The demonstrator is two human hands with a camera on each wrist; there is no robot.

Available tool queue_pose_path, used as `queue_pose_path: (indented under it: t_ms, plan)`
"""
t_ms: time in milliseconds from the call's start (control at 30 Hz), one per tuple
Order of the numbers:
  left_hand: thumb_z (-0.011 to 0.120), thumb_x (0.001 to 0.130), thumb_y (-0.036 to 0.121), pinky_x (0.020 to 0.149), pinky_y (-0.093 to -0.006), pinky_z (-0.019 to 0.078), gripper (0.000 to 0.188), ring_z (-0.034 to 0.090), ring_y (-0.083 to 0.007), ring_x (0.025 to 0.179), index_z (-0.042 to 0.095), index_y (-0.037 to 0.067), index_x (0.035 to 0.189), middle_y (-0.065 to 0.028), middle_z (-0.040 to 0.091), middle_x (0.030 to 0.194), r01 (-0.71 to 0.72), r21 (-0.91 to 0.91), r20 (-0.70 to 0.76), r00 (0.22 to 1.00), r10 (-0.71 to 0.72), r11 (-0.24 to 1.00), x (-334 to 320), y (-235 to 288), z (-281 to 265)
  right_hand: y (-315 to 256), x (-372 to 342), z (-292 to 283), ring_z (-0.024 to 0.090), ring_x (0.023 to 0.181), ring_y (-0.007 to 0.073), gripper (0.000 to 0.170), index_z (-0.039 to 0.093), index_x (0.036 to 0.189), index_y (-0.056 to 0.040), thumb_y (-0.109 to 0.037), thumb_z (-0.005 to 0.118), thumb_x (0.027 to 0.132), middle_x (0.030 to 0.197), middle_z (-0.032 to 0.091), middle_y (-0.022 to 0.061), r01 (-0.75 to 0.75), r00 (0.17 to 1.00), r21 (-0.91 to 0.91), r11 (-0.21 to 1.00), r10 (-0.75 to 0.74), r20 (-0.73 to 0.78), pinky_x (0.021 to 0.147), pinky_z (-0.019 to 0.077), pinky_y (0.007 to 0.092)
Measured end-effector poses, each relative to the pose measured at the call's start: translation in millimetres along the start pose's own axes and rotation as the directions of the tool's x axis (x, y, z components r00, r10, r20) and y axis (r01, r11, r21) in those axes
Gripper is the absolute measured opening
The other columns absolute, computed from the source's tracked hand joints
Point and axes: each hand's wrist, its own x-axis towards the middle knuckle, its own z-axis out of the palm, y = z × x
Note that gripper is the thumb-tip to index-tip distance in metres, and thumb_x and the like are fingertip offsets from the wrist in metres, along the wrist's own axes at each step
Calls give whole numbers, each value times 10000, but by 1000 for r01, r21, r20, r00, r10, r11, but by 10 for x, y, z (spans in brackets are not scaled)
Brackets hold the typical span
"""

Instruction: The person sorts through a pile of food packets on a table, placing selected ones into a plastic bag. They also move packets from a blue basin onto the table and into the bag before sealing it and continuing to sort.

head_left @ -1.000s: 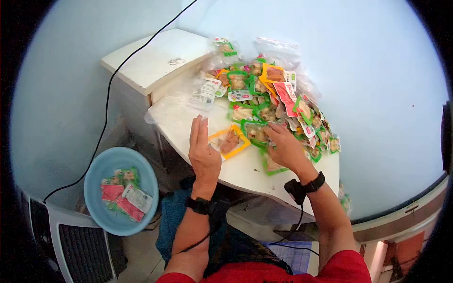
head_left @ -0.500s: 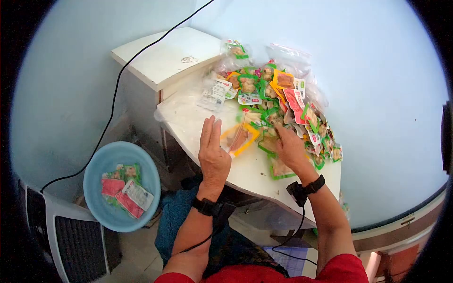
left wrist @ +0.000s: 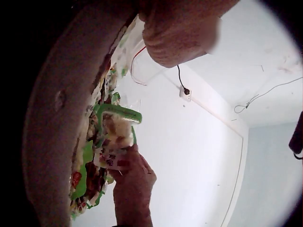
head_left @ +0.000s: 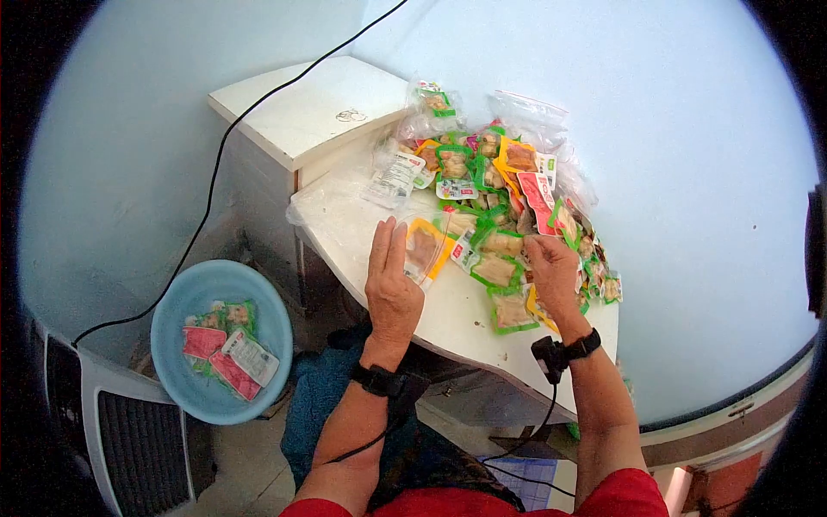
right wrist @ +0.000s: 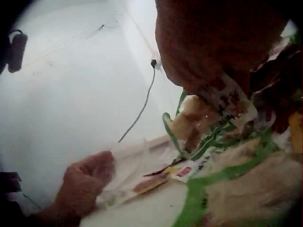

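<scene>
The right hand [head_left: 556, 276] has just gone from reaching into the pile of food packets [head_left: 454, 162] to pinching a green-edged packet [left wrist: 118, 131], so one packet is now in its grip at the pile's near side. The left hand [head_left: 394, 302] is open, two fingers straight, beside a yellow-edged packet [head_left: 422, 248] on the desk [head_left: 465, 323]; whether its thumb holds anything, I cannot tell.

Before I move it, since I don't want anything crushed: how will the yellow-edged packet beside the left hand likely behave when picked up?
The yellow-edged packet lies flat on the table, so it probably won't roll. Its clear plastic may slip in a loose grip. The brown food inside looks soft, so squeezing might deform it.
</scene>
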Motion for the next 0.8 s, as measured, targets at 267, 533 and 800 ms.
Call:
queue_pose_path:
  t_ms: [267,533,800]
  plan:
    - [356,647,-176,1139,-417,308,733,354,-372,1382,473,-11,1351,-210,426,1444,-14,-34,58,998,16,999,9,43,-11,-614,-195,-67,514,595,45,209,730,867,23,-182,691,889,694,632,-21,-263,943,261,929,191,271,554,418,217]
    - [464,762,-98,1143,-474,289,585,348,-380,1381,481,-24,1342,-203,429,1443,-115,-8,147,982,115,993,53,120,-97,-758,-144,230,525,599,35,232,727,866,17,-209,687,905,707,641,-20,-432,855,339,836,260,450,502,415,212]
    - [479,771,-63,1147,-509,256,550,337,-370,1393,494,-27,1320,-191,421,1454,-167,-10,214,963,165,986,59,125,-120,-602,-140,662,534,573,42,200,710,930,-45,-235,647,939,721,626,-33,-592,794,563,577,299,529,511,444,200]
